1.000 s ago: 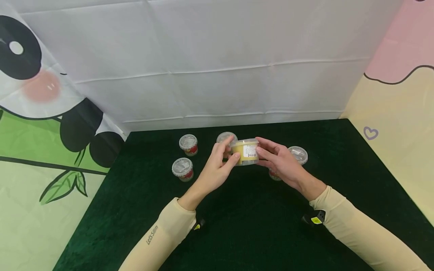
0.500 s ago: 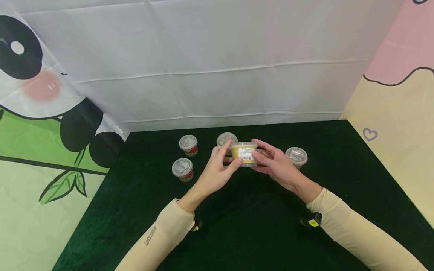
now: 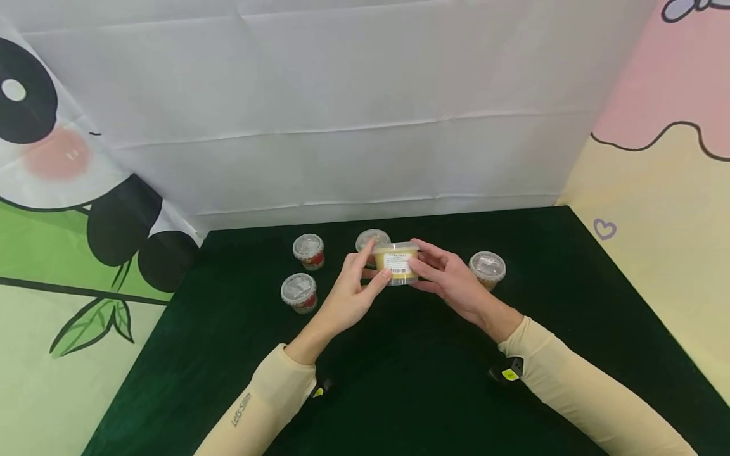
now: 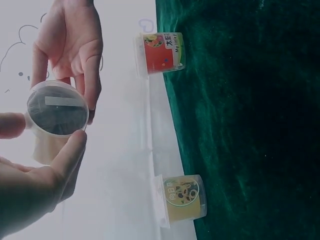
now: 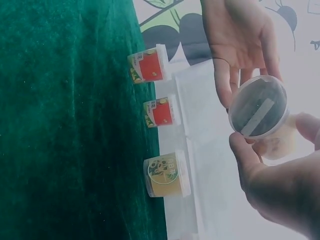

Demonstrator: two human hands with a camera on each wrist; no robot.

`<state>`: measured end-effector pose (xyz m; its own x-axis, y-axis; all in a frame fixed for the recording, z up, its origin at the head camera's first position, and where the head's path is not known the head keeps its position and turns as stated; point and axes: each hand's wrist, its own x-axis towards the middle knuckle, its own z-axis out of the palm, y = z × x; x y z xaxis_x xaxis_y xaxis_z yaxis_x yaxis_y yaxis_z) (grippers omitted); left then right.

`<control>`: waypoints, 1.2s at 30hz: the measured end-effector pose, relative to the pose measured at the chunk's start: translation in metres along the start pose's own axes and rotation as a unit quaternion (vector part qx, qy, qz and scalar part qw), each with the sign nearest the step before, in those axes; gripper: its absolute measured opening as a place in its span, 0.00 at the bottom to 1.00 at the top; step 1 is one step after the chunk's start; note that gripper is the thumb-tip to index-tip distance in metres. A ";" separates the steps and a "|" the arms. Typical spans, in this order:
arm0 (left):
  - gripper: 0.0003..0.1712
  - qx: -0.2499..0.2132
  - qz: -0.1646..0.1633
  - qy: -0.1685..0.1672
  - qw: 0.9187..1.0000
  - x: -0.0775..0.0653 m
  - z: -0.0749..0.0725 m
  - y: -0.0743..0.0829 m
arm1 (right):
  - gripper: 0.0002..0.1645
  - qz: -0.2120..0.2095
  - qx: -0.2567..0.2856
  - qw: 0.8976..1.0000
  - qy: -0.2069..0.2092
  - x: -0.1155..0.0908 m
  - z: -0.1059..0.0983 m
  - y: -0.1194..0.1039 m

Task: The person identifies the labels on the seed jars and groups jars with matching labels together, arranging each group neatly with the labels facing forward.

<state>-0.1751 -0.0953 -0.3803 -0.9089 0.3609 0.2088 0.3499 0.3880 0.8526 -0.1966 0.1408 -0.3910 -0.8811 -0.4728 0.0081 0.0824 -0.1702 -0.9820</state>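
Note:
Between both hands is a small clear plastic tub with a lid, a yellow wrap and a white printed sticker facing the head camera. My left hand pinches its left side, thumb low on the front and index finger raised by the rim. On the opposite side, my right hand holds it with thumb and fingers. The wrist views show the round dark end of the tub with a pale strip across it. The tub is held up above the green table, in front of another lidded tub.
Two red-labelled tubs stand at the left on the dark green tabletop. Behind my right hand stands another lidded tub. In the left wrist view, a red-labelled tub and a yellow-labelled tub show. A white cloth hangs behind.
The held tub has turned a little, bringing its sticker from the right side to the middle of the front. The head view has shifted slightly. Both hands keep their hold.

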 end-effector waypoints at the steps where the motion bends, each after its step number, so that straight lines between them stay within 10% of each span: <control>1: 0.40 -0.001 0.000 0.000 1.000 -0.001 -0.001 0.000 | 0.39 0.001 -0.002 1.000 -0.004 0.001 0.001 0.001; 36: 0.47 -0.043 -0.046 0.016 0.998 0.000 0.000 -0.006 | 0.42 -0.038 -0.057 0.995 -0.070 0.008 -0.008 0.003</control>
<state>-0.1777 -0.0978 -0.3851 -0.9435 0.2994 0.1418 0.2454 0.3443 0.9062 -0.2072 0.1436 -0.3949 -0.8087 -0.5794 0.1016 -0.0429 -0.1142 -0.9925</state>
